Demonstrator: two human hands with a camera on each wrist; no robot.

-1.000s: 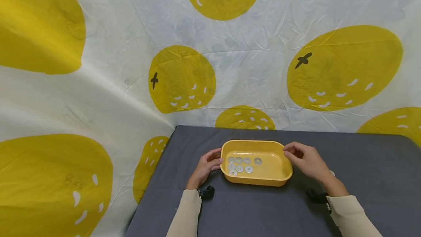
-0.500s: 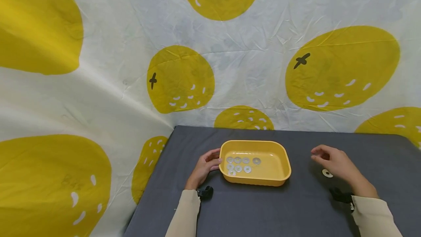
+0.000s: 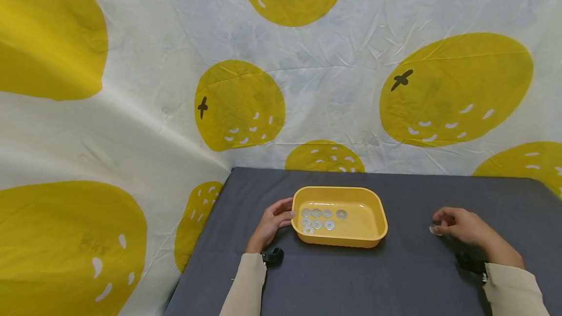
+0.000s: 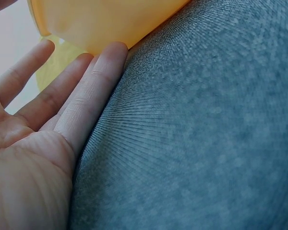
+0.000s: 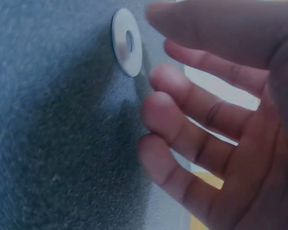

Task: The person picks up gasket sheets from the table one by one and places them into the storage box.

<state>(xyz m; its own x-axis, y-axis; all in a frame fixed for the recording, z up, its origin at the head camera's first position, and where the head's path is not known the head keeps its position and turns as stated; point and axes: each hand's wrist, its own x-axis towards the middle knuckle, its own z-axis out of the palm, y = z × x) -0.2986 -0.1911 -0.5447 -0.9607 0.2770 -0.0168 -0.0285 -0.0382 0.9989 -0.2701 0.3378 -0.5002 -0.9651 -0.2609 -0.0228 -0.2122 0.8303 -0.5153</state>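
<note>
At the left end of a yellow oblong tray point(image 3: 364, 221), my left hand point(image 3: 272, 221) rests its fingertips against the wall, the thumb by the rim. Straight fingers point(image 4: 89, 100) show along the cloth in the left wrist view. Several flat metal washers point(image 3: 341, 214) lie grouped in the tray's left half. Right of the tray, my right hand point(image 3: 465, 230) is low over the table beside one more washer point(image 5: 121, 36), which lies flat on the cloth. In the right wrist view its fingers point(image 5: 163, 112) are loosely bent, with a gap between thumb and index finger and nothing pinched.
Dark grey cloth point(image 3: 342, 282) covers the table. A white curtain point(image 3: 329, 106) with yellow fruit prints hangs behind the table and along its left side. Dark wrist straps point(image 3: 273, 257) sit below both hands.
My right hand has moved from the tray's right rim rightward and down to the loose washer, first uncovering it, then partly covering it. The left hand stays at the tray.
</note>
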